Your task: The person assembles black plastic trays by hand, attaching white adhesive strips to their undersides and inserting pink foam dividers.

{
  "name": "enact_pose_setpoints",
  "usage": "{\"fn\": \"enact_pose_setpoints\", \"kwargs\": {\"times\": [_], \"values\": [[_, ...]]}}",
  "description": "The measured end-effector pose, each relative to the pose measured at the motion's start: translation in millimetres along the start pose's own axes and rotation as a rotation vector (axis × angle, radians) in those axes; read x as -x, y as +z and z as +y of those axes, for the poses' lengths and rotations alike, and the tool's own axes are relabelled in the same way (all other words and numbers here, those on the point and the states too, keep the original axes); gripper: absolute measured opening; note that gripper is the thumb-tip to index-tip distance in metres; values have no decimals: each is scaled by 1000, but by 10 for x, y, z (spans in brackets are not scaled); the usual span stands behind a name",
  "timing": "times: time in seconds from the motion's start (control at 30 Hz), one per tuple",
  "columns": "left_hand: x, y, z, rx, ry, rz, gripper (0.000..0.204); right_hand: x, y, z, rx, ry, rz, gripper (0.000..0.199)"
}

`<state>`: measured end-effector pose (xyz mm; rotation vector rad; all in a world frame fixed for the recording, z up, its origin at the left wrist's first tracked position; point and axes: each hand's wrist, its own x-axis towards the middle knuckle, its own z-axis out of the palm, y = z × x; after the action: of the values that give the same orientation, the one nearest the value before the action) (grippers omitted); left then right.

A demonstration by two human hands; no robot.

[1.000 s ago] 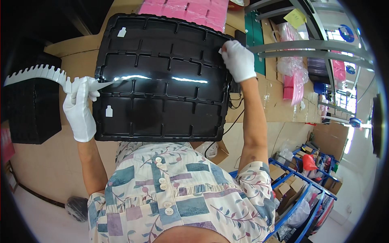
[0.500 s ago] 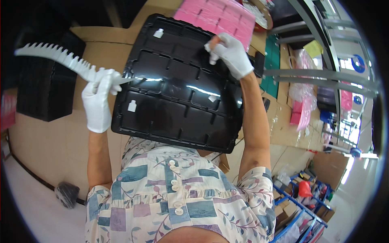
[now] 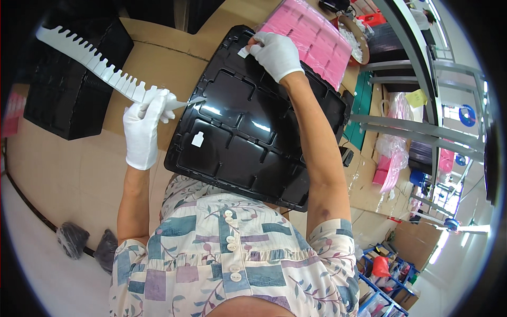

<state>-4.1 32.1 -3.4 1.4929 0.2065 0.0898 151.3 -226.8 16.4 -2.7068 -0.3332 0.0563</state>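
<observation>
A black plastic tray (image 3: pixel 248 153) with raised ribs lies in front of my body, tilted in view. My left hand (image 3: pixel 143 132), in a white glove, is closed on a long white strip (image 3: pixel 90 58) with a notched edge, which curves up to the far left. A thin pointed end sticks out of that hand over the tray's left edge. My right hand (image 3: pixel 277 55), gloved with bare fingertips showing, pinches at a small white label (image 3: pixel 243 52) by the tray's far left corner. Another bottle-shaped white label (image 3: pixel 197 139) lies on the tray's near left compartment.
Beyond the tray lies a pink, plastic-wrapped ribbed stack (image 3: pixel 309 37). A round container (image 3: pixel 351 39) of white pieces stands behind it. To the left is a black stack of trays (image 3: pixel 74 90). Grey metal rails (image 3: pixel 417 124) and a green mat (image 3: pixel 360 113) are at the right.
My right hand has moved left and away from me, from the tray's far right part to the label at its far left corner. My left hand keeps the strip. The whole view has shifted slightly.
</observation>
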Motion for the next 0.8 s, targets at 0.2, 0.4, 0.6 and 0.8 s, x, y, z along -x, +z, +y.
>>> {"fn": "enact_pose_setpoints", "kwargs": {"times": [0.2, 0.4, 0.6, 0.8], "values": [[-52, -76, -45, 8, 44, -17, 22, 109, 137, -76, 330, -371, 34, 13], [-48, -110, 20, -22, 30, 41, 23, 429, 150, 5, -35, -243, 232, 11], [-82, -86, -34, 31, 39, 28, 21, 43, 25, -17, 17, -10, 41, 22], [-37, -104, -41, 26, 44, 47, 21, 163, 80, -134, 265, -257, -104, 15]]}}
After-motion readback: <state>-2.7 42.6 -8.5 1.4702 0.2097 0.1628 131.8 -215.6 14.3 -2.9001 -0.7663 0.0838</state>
